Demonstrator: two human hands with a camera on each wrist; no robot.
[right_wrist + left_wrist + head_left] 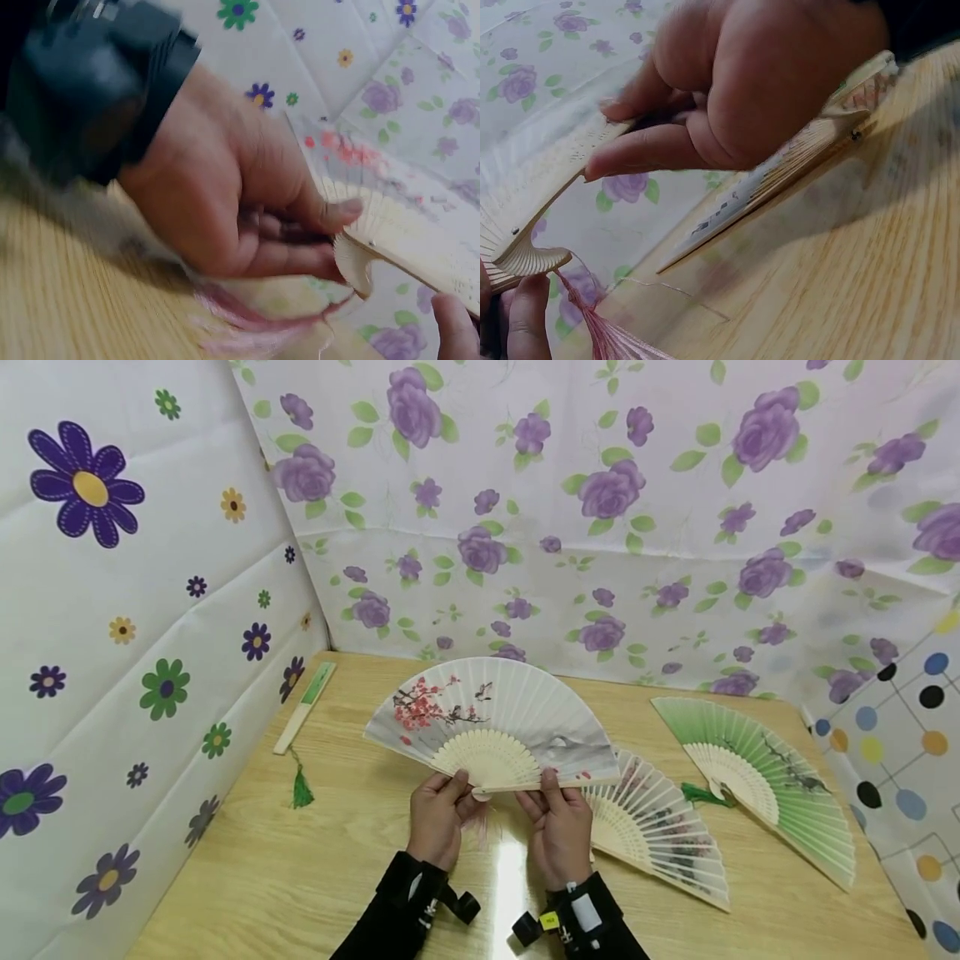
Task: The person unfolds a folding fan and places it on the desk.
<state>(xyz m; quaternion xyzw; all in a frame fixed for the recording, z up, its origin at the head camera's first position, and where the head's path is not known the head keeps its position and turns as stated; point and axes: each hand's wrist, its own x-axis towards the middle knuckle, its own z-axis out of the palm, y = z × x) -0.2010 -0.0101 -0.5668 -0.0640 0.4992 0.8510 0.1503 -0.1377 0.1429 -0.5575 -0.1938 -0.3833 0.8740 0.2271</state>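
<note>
Holds a spread white fan (517, 693) in both hands, raised above the middle of the table (337, 860). Pinches it close to the pivot between thumb and fingers of the left hand (437, 821); grips the lower guard stick farther along with thumb and fingers of the right hand (564, 835). Displays red blossom on a dark branch across the left of the leaf, and grey wash with scattered red petals toward the right. Trails a pink tassel (622, 341) from the pivot end. Has a pink-patterned fan (667, 827) spread on the table just beside the right hand, partly hidden by the raised one. Farther right, has a green fan (795, 768) spread out, with a dark branch print and a short green tassel (707, 794) near its pivot. At the far left, has a folded fan (303, 710) lying slantwise, with a long green tassel (302, 789) beside its near end. Wears a black wrist strap (592, 910) at each dark sleeve.
</note>
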